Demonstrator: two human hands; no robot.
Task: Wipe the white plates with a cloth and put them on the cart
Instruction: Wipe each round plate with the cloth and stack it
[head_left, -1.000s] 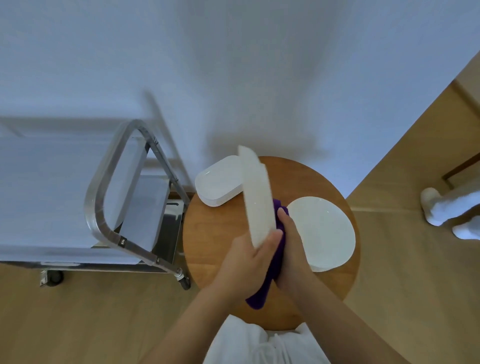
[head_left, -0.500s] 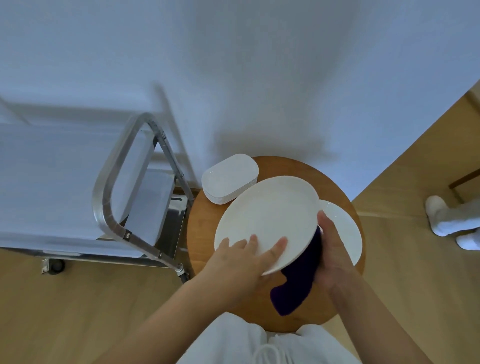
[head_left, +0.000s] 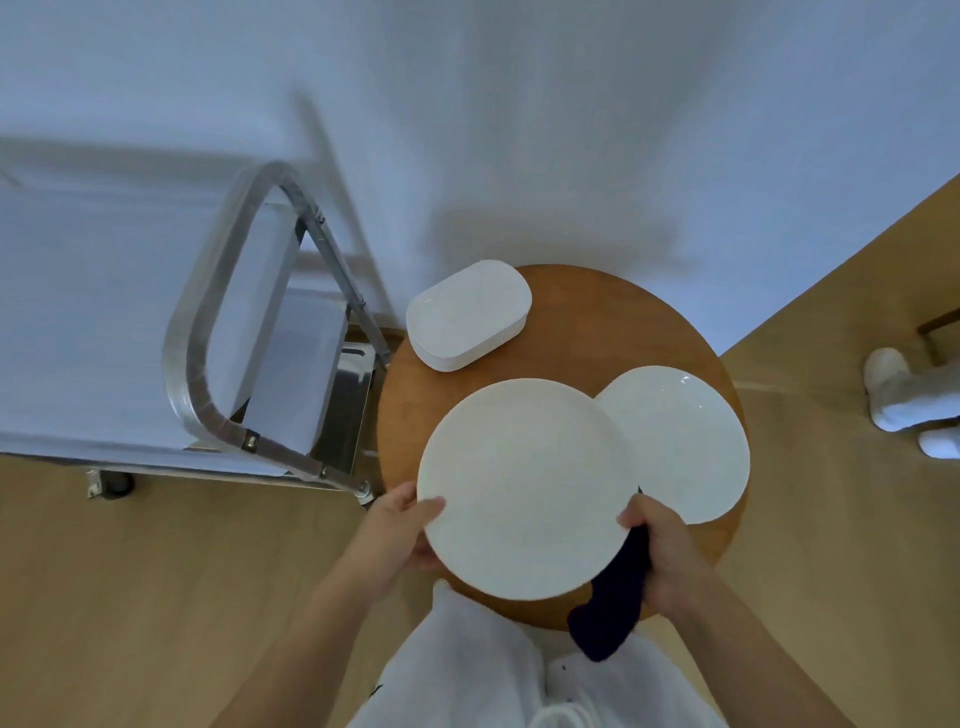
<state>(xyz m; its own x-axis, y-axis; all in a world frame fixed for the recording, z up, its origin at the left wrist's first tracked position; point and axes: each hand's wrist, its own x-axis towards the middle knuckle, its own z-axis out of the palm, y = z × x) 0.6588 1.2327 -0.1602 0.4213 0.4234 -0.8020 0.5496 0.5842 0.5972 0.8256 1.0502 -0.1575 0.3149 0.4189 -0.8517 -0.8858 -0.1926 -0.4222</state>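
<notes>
I hold a round white plate (head_left: 524, 486) flat above the round wooden table (head_left: 597, 322). My left hand (head_left: 402, 535) grips its left rim, thumb on top. My right hand (head_left: 662, 551) grips the right rim together with a dark purple cloth (head_left: 615, 603) that hangs down under the plate. A second round white plate (head_left: 685, 441) lies on the table to the right, partly covered by the held one. Two stacked rectangular white plates (head_left: 467, 314) sit at the table's far left. The metal cart (head_left: 208, 332) stands to the left of the table.
A white wall runs behind the table and cart. The cart's handle bar (head_left: 182, 374) rises close to the table's left edge. Another person's feet in white socks (head_left: 909, 405) stand on the wooden floor at the right.
The plate went from standing on edge to lying flat. My left hand slid from its top face to the left rim. My right hand with the cloth moved to the right rim.
</notes>
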